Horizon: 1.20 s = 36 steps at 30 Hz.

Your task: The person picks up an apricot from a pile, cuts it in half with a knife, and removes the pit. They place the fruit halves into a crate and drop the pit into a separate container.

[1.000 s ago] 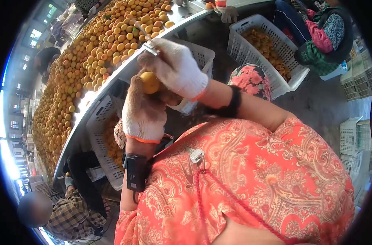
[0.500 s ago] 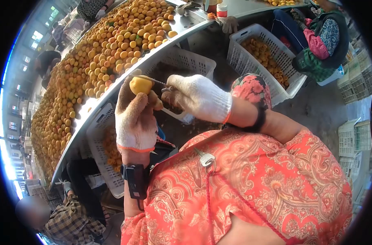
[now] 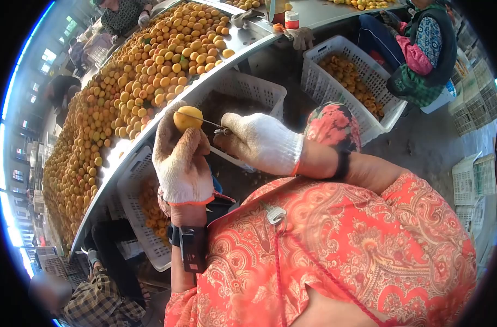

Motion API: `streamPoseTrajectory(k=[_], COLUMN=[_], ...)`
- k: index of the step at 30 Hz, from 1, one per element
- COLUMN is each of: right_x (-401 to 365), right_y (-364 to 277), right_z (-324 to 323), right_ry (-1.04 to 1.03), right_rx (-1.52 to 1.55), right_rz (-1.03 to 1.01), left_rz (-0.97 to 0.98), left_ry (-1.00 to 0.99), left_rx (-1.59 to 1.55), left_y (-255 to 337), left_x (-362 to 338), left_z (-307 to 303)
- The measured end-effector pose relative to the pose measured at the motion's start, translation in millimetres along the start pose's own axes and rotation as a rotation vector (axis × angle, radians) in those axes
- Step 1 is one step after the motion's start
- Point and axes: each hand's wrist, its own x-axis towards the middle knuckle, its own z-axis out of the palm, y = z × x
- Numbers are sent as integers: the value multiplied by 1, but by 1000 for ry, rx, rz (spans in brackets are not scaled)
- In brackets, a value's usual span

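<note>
Between its gloved fingertips, my left hand [image 3: 182, 163] holds a yellow-orange apricot [image 3: 188, 118], just in front of the table's metal edge. My right hand [image 3: 262, 143], in a white glove with brown-stained fingers, is closed on a thin metal tool [image 3: 209, 122]. The tool reaches left from my right fingers, and its thin end lies against the apricot. Whether it cuts into the fruit cannot be made out.
Many apricots [image 3: 167, 65] cover the metal table [image 3: 238, 44]. Below its edge stand a crate [image 3: 268, 94], a crate of fruit pieces at left [image 3: 129, 191] and another at right [image 3: 308, 65]. Co-workers sit at right [image 3: 423, 54] and lower left [image 3: 98, 297].
The view has shifted slightly. My right hand has moved a little down and away from the apricot, and more of the thin tool shows across the fruit. Both hands keep their hold.
</note>
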Motion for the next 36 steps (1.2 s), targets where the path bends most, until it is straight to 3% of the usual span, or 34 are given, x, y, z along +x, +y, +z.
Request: streamPoseTrajectory(k=[7, 9, 10, 11, 13, 17, 22, 28, 34, 36], right_x=[3, 4, 4, 4, 3, 5, 7, 2, -2, -3], right_y=[-3, -5, -6, -5, -2, 0, -6, -5, -17, -17], right_z=[6, 6, 7, 8, 12, 17, 15, 17, 13, 13], right_ry=[5, 19, 26, 28, 63, 67, 69, 67, 160, 177], right_rx=[-20, -27, -32, -32, 23, -69, -161, -186, -149, -158], right_rz=[58, 63, 68, 68, 59, 81, 89, 52, 47, 39], left_rz=[-34, -234, -335, -335, -294, -245, -348, -490, -314, -302], left_ry=[-25, 51, 194, 193, 81, -34, 204, 299, 74, 100], left_rx=[-105, -327, -384, -383, -227, -279, -526, -566, -434, -425], left_y=[0, -5, -14, -16, -17, -24, -32, -25, -21, -19], left_x=[3, 3, 5, 7, 10, 15, 20, 19, 9, 5], left_z=[7, 8, 2, -5, -11, -4, 1, 7, 5, 14])
